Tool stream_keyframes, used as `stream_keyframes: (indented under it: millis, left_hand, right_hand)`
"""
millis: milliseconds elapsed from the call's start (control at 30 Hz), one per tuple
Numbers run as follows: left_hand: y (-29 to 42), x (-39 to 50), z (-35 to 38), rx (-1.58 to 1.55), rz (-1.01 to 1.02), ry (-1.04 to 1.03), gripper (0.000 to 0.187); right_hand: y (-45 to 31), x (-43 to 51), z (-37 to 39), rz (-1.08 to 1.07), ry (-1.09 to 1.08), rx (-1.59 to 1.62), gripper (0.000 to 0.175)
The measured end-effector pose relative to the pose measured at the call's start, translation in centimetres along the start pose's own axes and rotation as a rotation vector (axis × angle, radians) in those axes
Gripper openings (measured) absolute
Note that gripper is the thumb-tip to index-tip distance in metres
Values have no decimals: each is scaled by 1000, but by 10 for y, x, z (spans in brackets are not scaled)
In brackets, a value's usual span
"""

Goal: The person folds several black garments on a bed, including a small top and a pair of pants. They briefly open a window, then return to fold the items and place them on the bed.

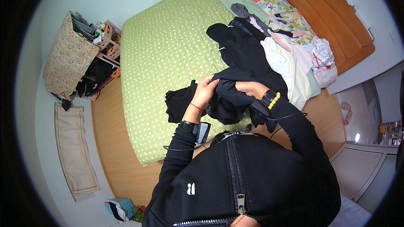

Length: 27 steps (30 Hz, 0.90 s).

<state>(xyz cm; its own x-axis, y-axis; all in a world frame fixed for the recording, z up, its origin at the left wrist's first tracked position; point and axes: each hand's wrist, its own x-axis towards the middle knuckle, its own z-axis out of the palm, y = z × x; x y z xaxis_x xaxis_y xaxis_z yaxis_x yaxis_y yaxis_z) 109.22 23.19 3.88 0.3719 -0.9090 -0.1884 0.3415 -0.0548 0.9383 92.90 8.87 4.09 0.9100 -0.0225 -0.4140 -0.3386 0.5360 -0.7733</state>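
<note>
My left hand point(204, 92) pinches the edge of a black garment point(232, 90) above the near part of the bed. On the garment's other side, my right hand point(252, 89) is closed on its cloth, some fingers hidden in the folds. Left of my left hand, a black piece of clothing point(180, 102) lies on the green patterned quilt point(167, 44). Beyond my hands spreads a pile of black clothes point(246, 53), touching the held cloth; where one piece ends and another begins cannot be told.
White and cream clothes point(296, 82), a pink-soled insole or slipper point(280, 41) and a crumpled silvery bag point(320, 53) lie at the bed's right side, near the wooden headboard point(334, 15). A shelf with a floral cover point(68, 60) stands at left. Cables hang from both my wrists.
</note>
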Motion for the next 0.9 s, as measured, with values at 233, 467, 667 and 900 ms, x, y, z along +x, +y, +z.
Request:
stream_keyframes:
  millis: [233, 467, 667, 900]
  left_hand:
    - [-2, -3, -24, 112, 11, 5, 6]
    - [12, 3, -57, 237, 180, 239, 16]
    - [21, -40, -219, -416, 182, 576, 21]
    - [100, -87, -282, -568, 219, 545, 22]
  right_hand:
    - [-30, -28, 11, 35, 97, -202, 32]
    - [-59, -39, -33, 3, 211, -881, 33]
    - [-81, -155, -127, -245, 484, -402, 31]
    - [-81, -237, -254, -606, 1443, -213, 25]
